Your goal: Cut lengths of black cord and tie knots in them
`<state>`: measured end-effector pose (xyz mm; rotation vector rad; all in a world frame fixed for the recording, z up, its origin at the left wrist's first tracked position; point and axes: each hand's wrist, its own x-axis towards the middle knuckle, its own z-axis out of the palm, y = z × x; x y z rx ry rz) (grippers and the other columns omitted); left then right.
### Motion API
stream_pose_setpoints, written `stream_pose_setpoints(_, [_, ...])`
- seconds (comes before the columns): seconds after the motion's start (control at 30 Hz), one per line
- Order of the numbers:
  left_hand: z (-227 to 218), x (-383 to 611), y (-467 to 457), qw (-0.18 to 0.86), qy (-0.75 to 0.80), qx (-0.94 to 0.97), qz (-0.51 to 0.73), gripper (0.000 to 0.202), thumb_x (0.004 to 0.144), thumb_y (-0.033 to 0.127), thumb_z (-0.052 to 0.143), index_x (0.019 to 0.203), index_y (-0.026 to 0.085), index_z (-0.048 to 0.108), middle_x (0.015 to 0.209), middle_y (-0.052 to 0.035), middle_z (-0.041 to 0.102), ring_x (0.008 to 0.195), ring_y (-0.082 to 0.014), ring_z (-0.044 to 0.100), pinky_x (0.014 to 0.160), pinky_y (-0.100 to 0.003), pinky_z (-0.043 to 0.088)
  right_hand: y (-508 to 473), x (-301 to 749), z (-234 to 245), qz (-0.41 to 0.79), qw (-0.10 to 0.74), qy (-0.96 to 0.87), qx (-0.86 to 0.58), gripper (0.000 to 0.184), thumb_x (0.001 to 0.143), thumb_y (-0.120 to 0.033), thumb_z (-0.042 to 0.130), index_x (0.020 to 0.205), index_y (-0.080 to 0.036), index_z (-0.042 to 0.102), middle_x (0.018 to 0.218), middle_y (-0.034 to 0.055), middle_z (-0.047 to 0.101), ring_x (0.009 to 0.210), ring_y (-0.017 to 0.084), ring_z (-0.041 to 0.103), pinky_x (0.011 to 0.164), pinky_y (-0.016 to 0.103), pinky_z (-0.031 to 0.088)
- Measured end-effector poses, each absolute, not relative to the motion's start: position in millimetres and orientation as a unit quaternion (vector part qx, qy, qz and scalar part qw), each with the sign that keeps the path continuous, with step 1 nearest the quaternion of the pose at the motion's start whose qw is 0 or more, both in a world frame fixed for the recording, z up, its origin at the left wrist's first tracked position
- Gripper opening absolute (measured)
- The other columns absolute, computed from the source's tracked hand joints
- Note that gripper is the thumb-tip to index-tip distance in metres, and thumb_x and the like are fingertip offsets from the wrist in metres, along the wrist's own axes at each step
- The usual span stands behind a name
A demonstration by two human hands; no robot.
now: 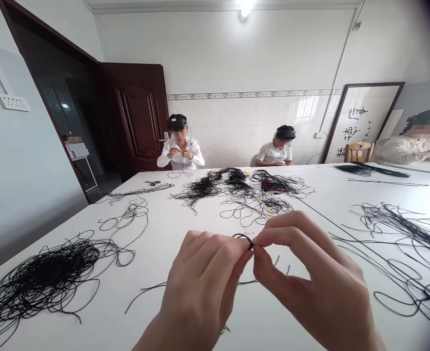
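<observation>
Left hand (200, 287) and right hand (310, 273) raised over the white table (269, 317), fingers curled, nearly closed, tips meeting. Both pinch a small loop of black cord (243, 237) between them, above the table. Thin loose strands (269, 279) lie on the tabletop below the hands. Dense tangled heap of black cord (47, 278) to the left; looser strands (401, 239) to the right; another tangled mass (233, 187) mid-table, scissors (152, 183) to its left. Across the table, a seated co-worker (181, 153) in a white shirt holds both hands up at chest height; a second seated co-worker (275, 151) sits to that person's left in the view.
</observation>
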<state>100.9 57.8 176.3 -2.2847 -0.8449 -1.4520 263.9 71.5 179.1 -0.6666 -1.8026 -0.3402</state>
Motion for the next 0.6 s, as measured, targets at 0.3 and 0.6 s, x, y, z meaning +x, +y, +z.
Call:
stream_pose_setpoints(0.3, [178, 100, 57, 0.168, -0.312, -0.792, -0.497, 0.016, 0.091, 0.002, 0.056, 0.099, 0.016, 0.058, 0.076, -0.0021, 0.068, 0.067, -0.0149, 0.058, 0.066, -0.031, 0.042, 71, 260, 178, -0.179, 0.548, -0.765, -0.289, 0.014, 0.089, -0.006, 0.057, 0.089, -0.02, 0.053, 0.081, 0.0016, 0.056, 0.073, 0.013, 0.055, 0.069, 0.028, 0.045])
stream_pose_setpoints(0.6, [188, 79, 70, -0.013, -0.36, -0.81, -0.463, 0.024, 0.095, 0.026, 0.042, 0.096, 0.017, 0.064, 0.082, -0.004, 0.073, 0.07, -0.0176, 0.064, 0.071, -0.033, 0.047, 74, 265, 178, -0.149, 0.522, -0.792, -0.28, 0.014, 0.088, -0.007, 0.054, 0.087, -0.021, 0.05, 0.081, 0.0017, 0.055, 0.071, 0.012, 0.054, 0.068, 0.028, 0.048])
